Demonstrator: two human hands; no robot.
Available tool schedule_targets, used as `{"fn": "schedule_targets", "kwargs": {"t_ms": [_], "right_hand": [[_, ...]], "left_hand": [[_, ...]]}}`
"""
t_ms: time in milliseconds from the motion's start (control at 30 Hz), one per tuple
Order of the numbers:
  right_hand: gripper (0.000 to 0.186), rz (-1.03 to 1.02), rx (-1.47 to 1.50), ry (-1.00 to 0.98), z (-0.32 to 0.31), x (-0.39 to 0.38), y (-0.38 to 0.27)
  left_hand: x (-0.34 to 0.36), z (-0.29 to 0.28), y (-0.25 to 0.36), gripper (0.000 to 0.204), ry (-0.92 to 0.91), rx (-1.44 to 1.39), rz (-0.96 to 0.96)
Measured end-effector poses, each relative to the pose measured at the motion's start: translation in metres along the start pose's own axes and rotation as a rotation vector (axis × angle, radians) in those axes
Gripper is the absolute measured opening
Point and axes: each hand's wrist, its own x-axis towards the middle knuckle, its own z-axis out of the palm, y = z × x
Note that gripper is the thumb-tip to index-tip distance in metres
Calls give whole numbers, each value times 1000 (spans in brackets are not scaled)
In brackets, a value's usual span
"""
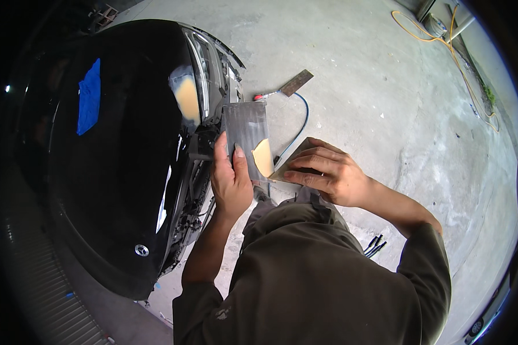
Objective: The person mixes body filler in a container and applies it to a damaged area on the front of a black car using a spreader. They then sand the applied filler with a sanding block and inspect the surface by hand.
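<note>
My left hand (231,183) holds up a flat grey mixing board (244,122), with the thumb across its face. A dollop of pale yellow body filler (263,157) sits on the board's lower right part. In my right hand (338,177) is a dark flat spreader (292,159), gripped between fingers and thumb. Its tip meets the board's lower right corner, beside the filler. To the left lies a glossy black car hood (118,178). Near its front edge, a patch of similar yellow filler (187,99) is spread over a sanded grey area.
A blue cloth (89,95) lies on the hood. The car's exposed front frame (200,195) runs close beside my left arm. On the concrete floor are a brown flat plate (297,83) and a blue hose (305,115). A yellow hose (413,36) trails along the right wall.
</note>
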Motion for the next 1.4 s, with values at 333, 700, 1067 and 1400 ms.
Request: {"fn": "schedule_targets", "kwargs": {"t_ms": [333, 700, 1067, 1400], "right_hand": [[56, 93, -86, 54, -5, 0, 6], [60, -20, -124, -22, -6, 4, 5], [54, 33, -33, 64, -1, 9, -1], [51, 168, 243, 262, 1, 1, -8]], "left_hand": [[2, 2, -2, 44, -117, 44, 126], [4, -3, 5, 44, 35, -161, -38], [5, 7, 33, 46, -34, 347, 416], [17, 3, 17, 43, 203, -8, 262]]}}
